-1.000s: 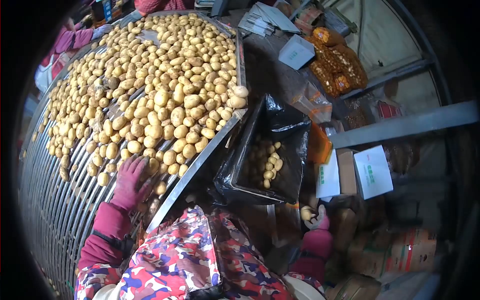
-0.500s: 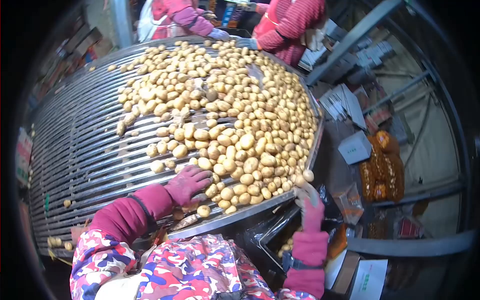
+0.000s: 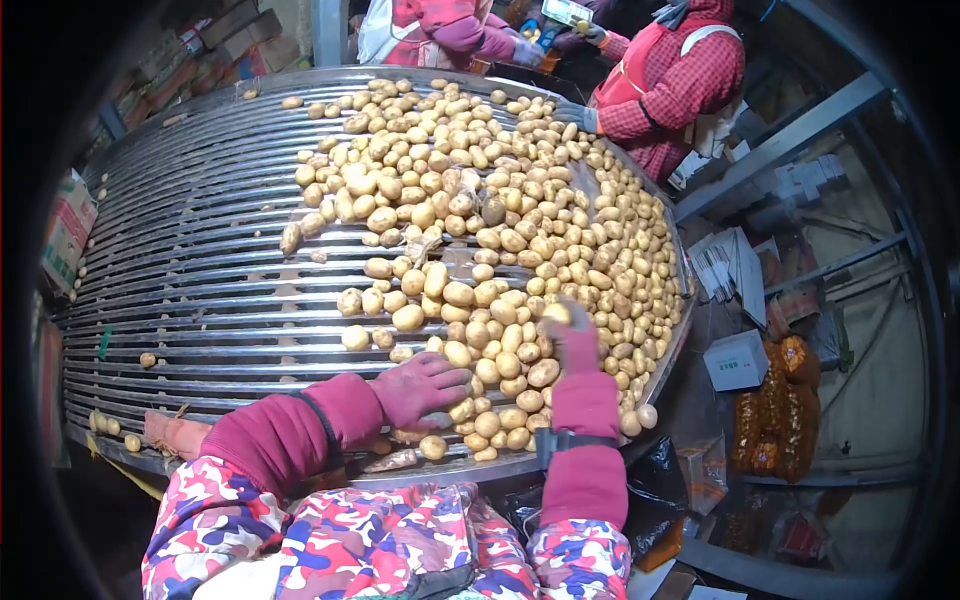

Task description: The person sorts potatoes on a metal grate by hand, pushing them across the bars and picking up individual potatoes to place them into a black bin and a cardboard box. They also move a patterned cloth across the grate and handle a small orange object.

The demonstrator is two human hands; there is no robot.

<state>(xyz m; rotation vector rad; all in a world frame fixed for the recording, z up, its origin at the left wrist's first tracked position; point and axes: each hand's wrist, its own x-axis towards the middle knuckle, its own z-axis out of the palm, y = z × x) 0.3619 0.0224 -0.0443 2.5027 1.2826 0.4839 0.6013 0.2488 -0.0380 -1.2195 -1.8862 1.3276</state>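
Note:
Many yellow potatoes (image 3: 505, 240) lie heaped on a slatted metal table (image 3: 210, 230). My left hand (image 3: 422, 390), in a pinkish glove, rests palm down with fingers spread at the near left edge of the heap, against a few potatoes. My right hand (image 3: 571, 335), gloved as well, is over the heap to the right, its fingers round a single pale potato (image 3: 557, 314). The right glove is a little blurred. Near my left wrist a dirty, elongated piece (image 3: 392, 460) lies by the table's front edge.
Two people in red-pink clothing (image 3: 440, 30) (image 3: 675, 85) stand at the far side, one with a gloved hand at the heap. Right of the table are a white box (image 3: 736, 361), net sacks (image 3: 778, 415), black plastic (image 3: 657, 478) and metal beams (image 3: 790, 145).
My right hand has moved from the table's right front edge up and left over the heap, and now has a potato in it. The view has shifted, placing the table differently.

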